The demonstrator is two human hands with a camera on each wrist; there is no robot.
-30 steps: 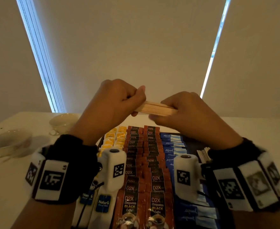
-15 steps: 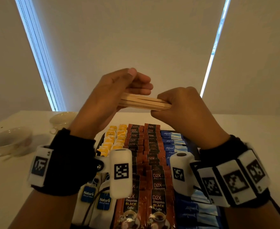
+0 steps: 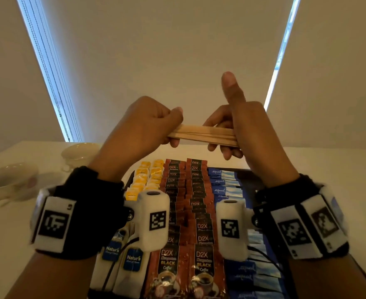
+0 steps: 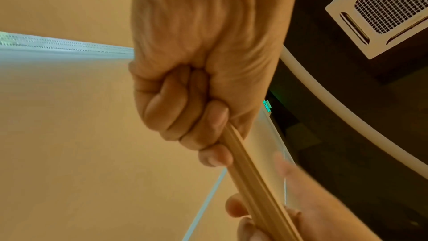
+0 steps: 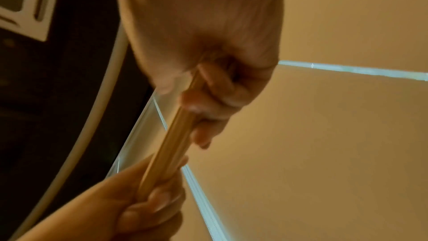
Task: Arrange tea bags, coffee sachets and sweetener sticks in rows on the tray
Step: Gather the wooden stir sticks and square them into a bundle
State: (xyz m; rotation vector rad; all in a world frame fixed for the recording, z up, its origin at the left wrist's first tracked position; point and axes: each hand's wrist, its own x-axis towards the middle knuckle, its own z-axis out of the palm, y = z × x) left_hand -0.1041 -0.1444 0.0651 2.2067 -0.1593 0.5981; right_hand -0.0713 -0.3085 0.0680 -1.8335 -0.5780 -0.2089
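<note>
Both hands are raised above the tray and hold 1 bundle of thin wooden sticks between them, nearly level. The left hand has a narrow grip: its fingers are curled around the left end of the bundle, and the thumb presses on top. The right hand holds the right end with curled fingers underneath, while its thumb points straight up, away from the sticks. From the left wrist, the bundle runs out of the closed fingers toward the other hand.

On the tray, the goods lie in rows. The tea bags with blue labels are at the near left, and yellow sachets lie behind them. 2 rows of brown coffee sachets fill the middle. Blue sweetener sticks lie on the right.

2 white cups stand on the surface, left of the tray.
</note>
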